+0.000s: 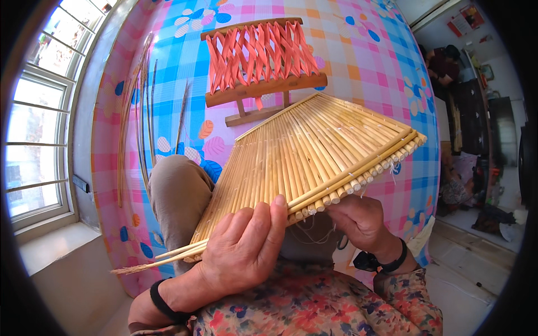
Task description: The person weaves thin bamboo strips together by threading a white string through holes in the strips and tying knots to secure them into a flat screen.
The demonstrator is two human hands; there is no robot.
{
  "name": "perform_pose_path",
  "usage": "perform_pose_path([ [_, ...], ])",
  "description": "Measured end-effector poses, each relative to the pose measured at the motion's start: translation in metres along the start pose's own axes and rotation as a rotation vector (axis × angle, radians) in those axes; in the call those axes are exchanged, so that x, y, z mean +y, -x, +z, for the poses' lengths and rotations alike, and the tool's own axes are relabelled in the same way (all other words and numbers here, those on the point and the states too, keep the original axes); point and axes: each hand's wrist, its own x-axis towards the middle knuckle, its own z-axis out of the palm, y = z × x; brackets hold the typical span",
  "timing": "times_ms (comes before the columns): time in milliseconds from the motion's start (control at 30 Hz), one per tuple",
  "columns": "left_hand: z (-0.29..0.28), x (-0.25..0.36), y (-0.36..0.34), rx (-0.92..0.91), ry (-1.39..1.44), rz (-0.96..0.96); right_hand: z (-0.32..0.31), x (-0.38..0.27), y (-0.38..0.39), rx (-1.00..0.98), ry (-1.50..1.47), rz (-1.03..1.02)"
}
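A panel of pale reed sticks (291, 151), bound side by side with thin thread, slants across my lap. Along its near edge run thin reeds (174, 256), whose feathery tips stick out at the left. My left hand (241, 241) is closed over this near edge, thumb and fingers pressing the reeds against the panel. Under the right part of the edge, beside the cut stick ends, my right hand (358, 221) is curled closed. Its fingertips are hidden behind the panel, so what they hold cannot be made out. Loose thread (314, 238) hangs in loops between the hands.
Beyond the panel stands a wooden-framed stool (263, 53) woven with red strips. Long dry stems (131, 129) lie at left on the checked, flowered sheet (364, 61). A barred window (36, 134) is at far left; another person (445, 64) is at far right.
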Motion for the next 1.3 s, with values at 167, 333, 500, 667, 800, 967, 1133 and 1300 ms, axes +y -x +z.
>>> perform_pose_path([
  [167, -0.002, -0.002, -0.002, -0.009, -0.020, 0.034, -0.006, -0.003, -0.002, -0.090, 0.074, 0.001],
  [333, -0.005, -0.003, -0.003, 0.000, -0.047, 0.040, -0.006, -0.005, -0.003, -0.090, 0.053, -0.014],
  [500, -0.004, -0.003, -0.003, 0.006, -0.049, 0.052, -0.009, -0.006, -0.002, -0.113, 0.023, 0.007],
  [667, -0.005, -0.003, -0.005, -0.001, -0.044, 0.058, -0.005, -0.007, -0.007, -0.109, 0.002, 0.015],
  [800, -0.004, -0.002, -0.003, -0.001, -0.049, 0.057, -0.002, -0.006, -0.008, -0.064, 0.009, -0.006],
  [967, -0.002, -0.001, -0.002, 0.001, -0.045, 0.057, -0.003, -0.009, -0.010, -0.039, 0.059, -0.015],
  [1133, -0.010, 0.003, -0.005, -0.093, 0.008, 0.030, -0.008, -0.018, -0.015, -0.002, 0.303, -0.143],
  [1300, -0.008, 0.001, -0.006, -0.085, -0.005, 0.047, -0.006, -0.017, -0.015, 0.020, 0.361, -0.186],
])
